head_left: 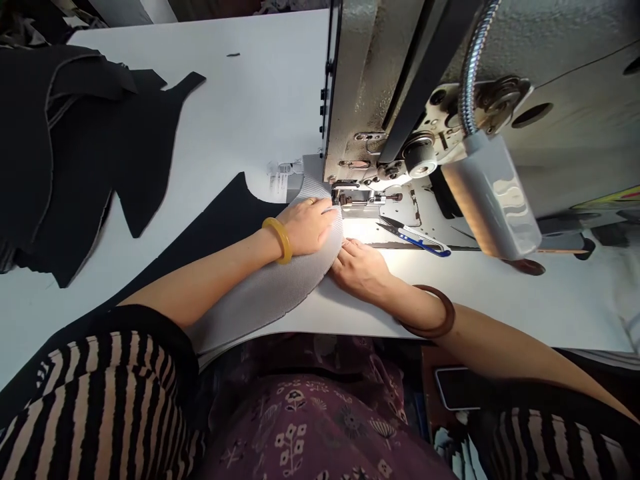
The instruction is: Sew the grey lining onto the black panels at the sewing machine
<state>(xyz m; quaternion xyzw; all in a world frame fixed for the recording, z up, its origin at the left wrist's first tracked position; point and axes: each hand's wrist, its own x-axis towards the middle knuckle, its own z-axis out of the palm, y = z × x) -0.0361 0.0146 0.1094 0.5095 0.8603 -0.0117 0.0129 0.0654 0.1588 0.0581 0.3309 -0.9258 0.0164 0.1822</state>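
A grey ribbed fabric piece (280, 290) curves across the table up to the needle area of the sewing machine (367, 80), with dark fabric (220, 220) beside it on the left. My left hand (307, 227) lies on top of the grey fabric, fingers pressed down flat just left of the presser foot (337, 197). At the fabric's right edge, my right hand (363, 270) has its fingers closed on the rim; the fingertips are partly hidden. Blue-handled thread snips (415, 237) rest on the machine bed, a little above my right hand.
Stacked dark fabric pieces (100, 153) cover the table's left side. A lamp (495, 200) on a flexible metal neck hangs low at the right, in front of the machine. A phone (457, 389) lies below the table's front edge.
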